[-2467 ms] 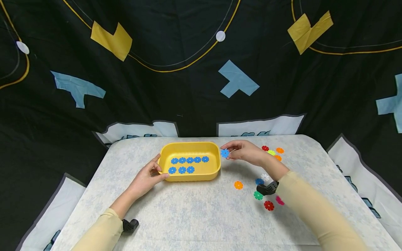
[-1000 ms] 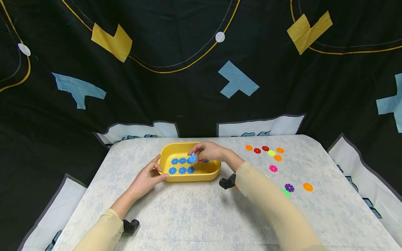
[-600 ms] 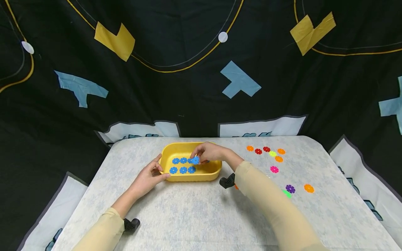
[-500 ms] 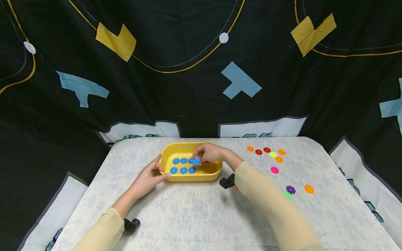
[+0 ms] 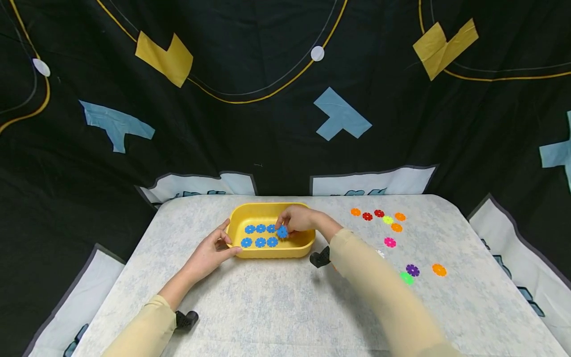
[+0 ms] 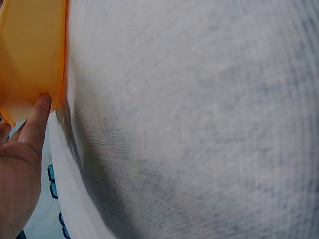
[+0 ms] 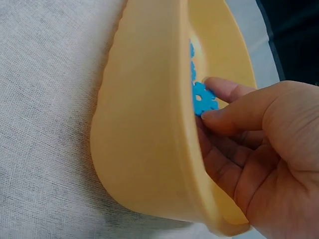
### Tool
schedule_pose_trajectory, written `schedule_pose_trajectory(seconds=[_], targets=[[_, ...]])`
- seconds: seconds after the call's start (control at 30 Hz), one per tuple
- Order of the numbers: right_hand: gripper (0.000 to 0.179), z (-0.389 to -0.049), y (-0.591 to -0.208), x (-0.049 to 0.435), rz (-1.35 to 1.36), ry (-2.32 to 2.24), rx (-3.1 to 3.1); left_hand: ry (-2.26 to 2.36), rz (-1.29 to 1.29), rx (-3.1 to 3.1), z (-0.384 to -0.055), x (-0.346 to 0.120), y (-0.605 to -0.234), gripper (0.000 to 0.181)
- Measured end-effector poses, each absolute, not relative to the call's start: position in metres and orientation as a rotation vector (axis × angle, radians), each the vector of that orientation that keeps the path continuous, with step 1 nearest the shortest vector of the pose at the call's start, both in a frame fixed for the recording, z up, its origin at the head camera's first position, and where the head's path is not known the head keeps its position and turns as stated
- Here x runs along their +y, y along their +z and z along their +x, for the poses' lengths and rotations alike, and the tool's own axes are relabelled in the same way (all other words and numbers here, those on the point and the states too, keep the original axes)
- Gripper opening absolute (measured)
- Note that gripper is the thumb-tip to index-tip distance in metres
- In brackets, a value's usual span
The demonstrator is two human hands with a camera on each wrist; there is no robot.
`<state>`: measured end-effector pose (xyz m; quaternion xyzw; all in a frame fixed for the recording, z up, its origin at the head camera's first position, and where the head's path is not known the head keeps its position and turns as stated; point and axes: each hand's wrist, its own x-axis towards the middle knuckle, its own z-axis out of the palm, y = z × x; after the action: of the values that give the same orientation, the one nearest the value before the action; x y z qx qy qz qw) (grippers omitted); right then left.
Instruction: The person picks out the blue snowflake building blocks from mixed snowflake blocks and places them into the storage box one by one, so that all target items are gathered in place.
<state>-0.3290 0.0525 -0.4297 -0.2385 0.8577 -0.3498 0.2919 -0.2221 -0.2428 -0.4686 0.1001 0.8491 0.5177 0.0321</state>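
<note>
A yellow tray (image 5: 267,254) sits mid-table with several blue flower discs (image 5: 260,242) laid in two rows on its floor. My right hand (image 5: 295,220) reaches into the tray and pinches one more blue disc (image 5: 282,231) (image 7: 203,98) between thumb and fingers, low over the front row's right end. The tray's outer wall (image 7: 144,124) fills the right wrist view beside that hand (image 7: 249,144). My left hand (image 5: 209,250) grips the tray's left end, thumb (image 6: 36,122) against its wall (image 6: 30,55).
Loose flower discs lie right of the tray: orange (image 5: 355,212), red (image 5: 367,216), pink (image 5: 390,242), purple (image 5: 412,270), green (image 5: 406,278) and another orange (image 5: 439,269). A pale cloth (image 5: 276,302) covers the table; a black patterned drape (image 5: 250,114) hangs behind.
My right hand carried a blue disc from right of the tray into it, then lowered it toward the front row. The left hand kept its hold on the tray.
</note>
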Motion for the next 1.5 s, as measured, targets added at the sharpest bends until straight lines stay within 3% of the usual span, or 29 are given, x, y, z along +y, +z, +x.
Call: schedule_pose_trajectory(seconds=[0.33,1.5], targets=[[0.033,-0.326,-0.435,0.047,-0.645,-0.828,2.325,1.573,0.32,2.632,-0.231,-0.251,-0.486,0.046],[0.029,-0.323,-0.434,0.046,-0.575,-0.768,2.33,1.59,0.329,2.613,-0.234,-0.25,-0.487,0.045]])
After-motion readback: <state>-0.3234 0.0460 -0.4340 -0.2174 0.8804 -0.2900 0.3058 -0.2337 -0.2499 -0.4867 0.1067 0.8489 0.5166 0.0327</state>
